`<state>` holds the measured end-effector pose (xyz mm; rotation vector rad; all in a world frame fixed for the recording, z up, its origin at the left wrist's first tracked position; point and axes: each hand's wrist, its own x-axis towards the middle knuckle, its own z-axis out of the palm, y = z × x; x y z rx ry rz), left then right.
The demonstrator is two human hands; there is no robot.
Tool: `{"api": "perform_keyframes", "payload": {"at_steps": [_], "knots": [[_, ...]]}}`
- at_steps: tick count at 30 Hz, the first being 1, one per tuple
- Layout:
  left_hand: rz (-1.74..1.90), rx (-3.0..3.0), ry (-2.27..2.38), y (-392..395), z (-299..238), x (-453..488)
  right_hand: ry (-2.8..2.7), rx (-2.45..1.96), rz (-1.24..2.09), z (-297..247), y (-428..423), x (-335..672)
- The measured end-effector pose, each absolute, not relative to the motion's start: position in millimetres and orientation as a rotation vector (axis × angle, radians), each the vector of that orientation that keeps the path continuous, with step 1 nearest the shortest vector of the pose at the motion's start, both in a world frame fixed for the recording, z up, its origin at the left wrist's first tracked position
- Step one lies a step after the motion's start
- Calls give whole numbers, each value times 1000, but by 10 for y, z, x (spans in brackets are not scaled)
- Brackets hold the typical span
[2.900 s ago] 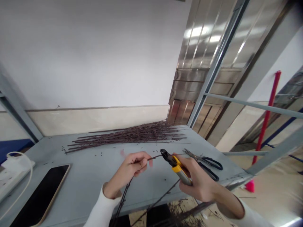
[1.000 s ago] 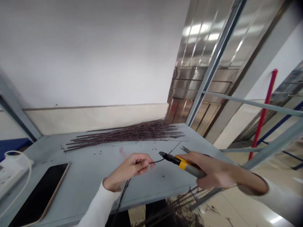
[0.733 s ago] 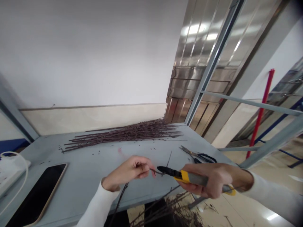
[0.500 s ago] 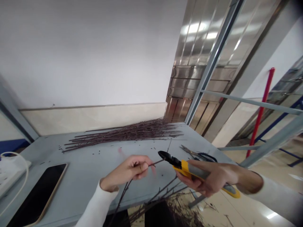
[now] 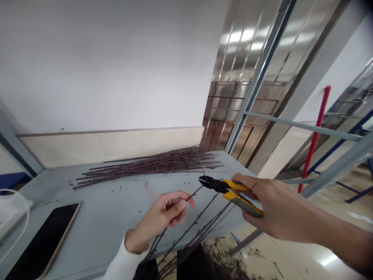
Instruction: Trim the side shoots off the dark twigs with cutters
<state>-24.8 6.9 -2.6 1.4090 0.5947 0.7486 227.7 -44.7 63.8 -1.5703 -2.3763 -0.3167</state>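
Note:
My left hand [image 5: 171,210] pinches a thin dark twig [image 5: 194,193] between thumb and fingers, its tip pointing up to the right. My right hand [image 5: 265,206] grips yellow-and-grey handled diagonal cutting pliers [image 5: 217,184], the handles spread apart. The black jaws are at the twig's upper end; whether the blades touch it I cannot tell. Below my hands, several more twigs [image 5: 201,233] slant across the table's front edge. A large bundle of dark twigs [image 5: 157,162] lies at the back of the grey table [image 5: 99,233]. The scissors seen earlier are hidden behind my right hand.
A black phone [image 5: 43,241] lies at the left, beside a white object with a cable [image 5: 26,217]. Twig scraps [image 5: 227,260] litter the floor below the table edge. Grey metal frame posts [image 5: 253,85] and a red pole [image 5: 314,140] stand at the right.
The pliers' handles have spread apart and my right hand has turned and risen slightly, now covering the scissors. My left hand still pinches the twig in nearly the same place.

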Motion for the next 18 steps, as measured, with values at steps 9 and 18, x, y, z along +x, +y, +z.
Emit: {"api": "perform_keyframes", "payload": {"at_steps": [9, 18], "knots": [[1115, 1317, 861, -133, -45, 91, -2033, -1681, -822, 318, -341, 2135], [1366, 1463, 1065, -57, -123, 118, -1719, -1317, 828, 151, -326, 1842]]}}
